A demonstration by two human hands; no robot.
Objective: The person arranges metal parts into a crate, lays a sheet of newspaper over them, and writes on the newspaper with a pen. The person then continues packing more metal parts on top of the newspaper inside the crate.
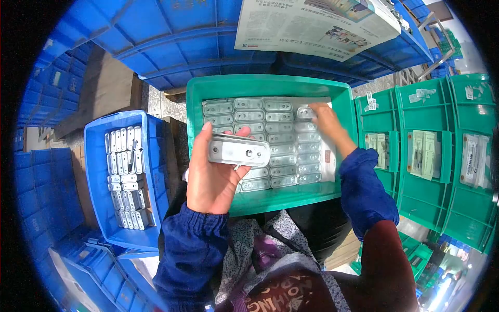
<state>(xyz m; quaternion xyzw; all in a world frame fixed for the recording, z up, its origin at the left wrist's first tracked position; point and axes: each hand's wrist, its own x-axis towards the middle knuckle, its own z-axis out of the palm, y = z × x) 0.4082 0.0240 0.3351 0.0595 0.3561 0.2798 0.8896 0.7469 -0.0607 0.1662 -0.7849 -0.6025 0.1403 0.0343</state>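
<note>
Bright light fills a strongly curved fisheye view with black corners and lower-right glare point(443, 294).

Head-worn view, facing forward and down, close above green crate point(285, 202)

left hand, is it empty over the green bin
No, the left hand holds a metal part above the green bin.
</note>
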